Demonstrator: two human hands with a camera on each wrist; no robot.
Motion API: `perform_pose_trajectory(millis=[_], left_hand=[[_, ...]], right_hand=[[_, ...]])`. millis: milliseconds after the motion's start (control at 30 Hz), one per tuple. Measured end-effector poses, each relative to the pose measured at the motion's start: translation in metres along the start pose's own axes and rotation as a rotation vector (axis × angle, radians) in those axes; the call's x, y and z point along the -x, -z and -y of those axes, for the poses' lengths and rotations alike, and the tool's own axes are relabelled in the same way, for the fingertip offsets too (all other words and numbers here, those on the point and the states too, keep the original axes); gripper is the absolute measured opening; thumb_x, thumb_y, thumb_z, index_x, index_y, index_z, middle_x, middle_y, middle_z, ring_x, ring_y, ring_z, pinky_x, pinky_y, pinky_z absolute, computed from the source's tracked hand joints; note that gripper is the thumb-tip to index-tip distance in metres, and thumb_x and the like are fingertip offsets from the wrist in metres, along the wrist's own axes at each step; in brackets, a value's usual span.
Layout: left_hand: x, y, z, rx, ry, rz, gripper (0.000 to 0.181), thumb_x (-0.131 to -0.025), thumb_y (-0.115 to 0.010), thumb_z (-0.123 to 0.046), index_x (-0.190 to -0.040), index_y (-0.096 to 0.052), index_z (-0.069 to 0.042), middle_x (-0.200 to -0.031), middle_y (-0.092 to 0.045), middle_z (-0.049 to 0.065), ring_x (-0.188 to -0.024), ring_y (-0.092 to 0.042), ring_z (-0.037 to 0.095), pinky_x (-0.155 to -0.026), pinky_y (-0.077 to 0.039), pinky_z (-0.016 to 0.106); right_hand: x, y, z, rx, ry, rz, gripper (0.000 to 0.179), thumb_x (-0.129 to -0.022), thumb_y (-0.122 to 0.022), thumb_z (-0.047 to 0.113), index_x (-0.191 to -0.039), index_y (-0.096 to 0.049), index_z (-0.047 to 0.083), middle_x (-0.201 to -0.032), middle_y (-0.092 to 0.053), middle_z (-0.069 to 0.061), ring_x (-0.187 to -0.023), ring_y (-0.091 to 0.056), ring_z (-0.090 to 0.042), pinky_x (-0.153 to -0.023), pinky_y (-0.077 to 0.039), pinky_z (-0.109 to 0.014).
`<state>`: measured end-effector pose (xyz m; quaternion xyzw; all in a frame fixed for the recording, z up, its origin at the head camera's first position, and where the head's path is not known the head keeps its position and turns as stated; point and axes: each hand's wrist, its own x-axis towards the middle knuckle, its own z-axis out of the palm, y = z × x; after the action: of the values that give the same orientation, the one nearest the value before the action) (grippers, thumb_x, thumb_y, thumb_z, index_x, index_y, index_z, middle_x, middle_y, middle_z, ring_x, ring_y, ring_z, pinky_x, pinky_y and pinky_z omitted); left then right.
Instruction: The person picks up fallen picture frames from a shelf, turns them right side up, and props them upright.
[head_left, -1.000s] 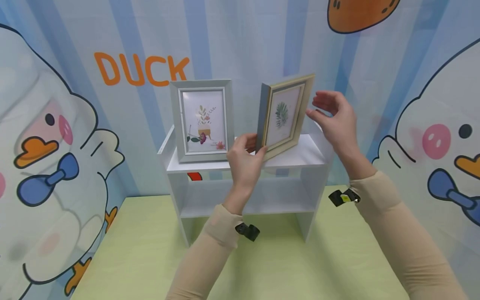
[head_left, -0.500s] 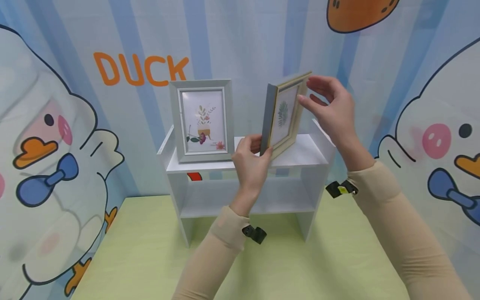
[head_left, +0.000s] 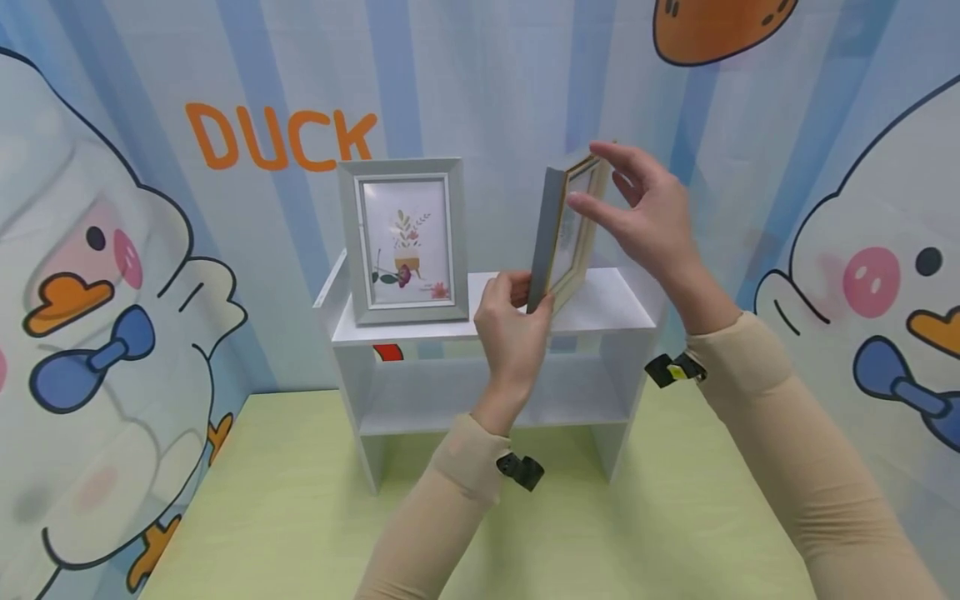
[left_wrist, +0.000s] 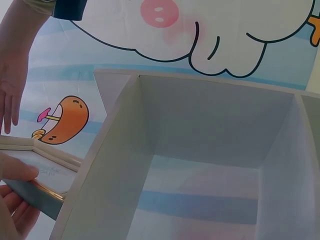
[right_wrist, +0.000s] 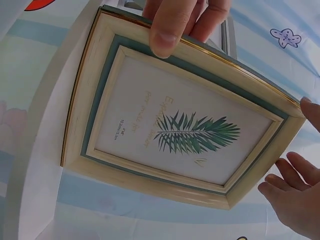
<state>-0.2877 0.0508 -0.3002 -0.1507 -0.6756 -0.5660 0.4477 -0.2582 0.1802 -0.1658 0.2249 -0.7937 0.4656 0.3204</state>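
Observation:
A cream picture frame (head_left: 546, 237) with a green leaf print stands tilted over the right part of the white shelf's top, its grey-blue side toward me. My left hand (head_left: 513, 329) pinches its lower left edge, thumb on the front and fingers behind, as the left wrist view also shows. Around the frame's upper end my right hand (head_left: 648, 212) has thumb and fingers spread apart. In the right wrist view that hand's fingertips (right_wrist: 267, 189) are right at the end of the frame, with the thumb by the corner. A silver-grey picture frame (head_left: 408, 233) stands upright on the left.
The white two-level shelf (head_left: 495, 396) stands on a pale green surface (head_left: 292, 500). Raised side panels (head_left: 333, 287) flank its top. Behind hangs a blue-striped curtain (head_left: 502, 92) with duck prints and orange lettering.
The cream frame has shifted a little right and turned more edge-on, with the left hand holding it throughout. My right hand has moved left and up, from beside the frame to its upper end.

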Motion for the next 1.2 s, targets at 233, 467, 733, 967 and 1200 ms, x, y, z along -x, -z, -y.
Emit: perform_pose_trajectory(millis=[233, 467, 733, 967, 1200], left_hand=[[0.003, -0.002, -0.001, -0.036, -0.026, 0.006, 0.027, -0.070, -0.080, -0.001, -0.093, -0.066, -0.003, -0.085, -0.063, 0.009, -0.077, -0.064, 0.017, -0.071, -0.055, 0.019], [0.005, -0.003, 0.000, -0.058, -0.077, 0.008, 0.027, -0.070, -0.080, -0.004, -0.093, -0.065, -0.004, -0.085, -0.062, 0.008, -0.079, -0.062, 0.017, -0.072, -0.053, 0.019], [0.008, -0.005, 0.003, -0.027, -0.121, 0.024, 0.029, -0.072, -0.080, -0.005, -0.096, -0.065, -0.003, -0.087, -0.061, 0.009, -0.081, -0.062, 0.017, -0.075, -0.053, 0.017], [0.011, -0.009, 0.004, 0.065, -0.122, 0.056, 0.029, -0.075, -0.079, -0.007, -0.099, -0.066, -0.002, -0.091, -0.061, 0.010, -0.083, -0.064, 0.017, -0.077, -0.055, 0.018], [0.014, -0.012, 0.002, 0.109, -0.137, 0.072, 0.030, -0.074, -0.079, -0.004, -0.101, -0.066, -0.003, -0.092, -0.061, 0.009, -0.085, -0.064, 0.016, -0.077, -0.056, 0.019]], right_hand=[[-0.004, -0.004, -0.010, 0.080, 0.068, 0.017, 0.055, -0.079, -0.076, 0.010, -0.130, -0.056, 0.004, -0.137, -0.053, -0.008, -0.132, -0.043, -0.014, -0.112, -0.033, -0.028], [-0.006, -0.004, -0.007, 0.073, 0.119, 0.035, 0.054, -0.078, -0.077, 0.007, -0.128, -0.057, 0.000, -0.132, -0.055, -0.014, -0.129, -0.046, -0.019, -0.111, -0.035, -0.028], [-0.010, 0.000, -0.006, 0.019, 0.124, 0.085, 0.052, -0.079, -0.074, 0.005, -0.128, -0.055, -0.002, -0.133, -0.053, -0.017, -0.133, -0.043, -0.020, -0.112, -0.034, -0.030], [-0.017, 0.004, -0.012, -0.020, 0.127, 0.150, 0.051, -0.081, -0.073, 0.005, -0.128, -0.055, -0.002, -0.135, -0.052, -0.016, -0.134, -0.042, -0.019, -0.112, -0.034, -0.031], [-0.021, 0.008, -0.015, -0.038, 0.143, 0.199, 0.050, -0.082, -0.071, 0.004, -0.129, -0.055, -0.002, -0.135, -0.052, -0.015, -0.131, -0.045, -0.019, -0.111, -0.035, -0.031]])
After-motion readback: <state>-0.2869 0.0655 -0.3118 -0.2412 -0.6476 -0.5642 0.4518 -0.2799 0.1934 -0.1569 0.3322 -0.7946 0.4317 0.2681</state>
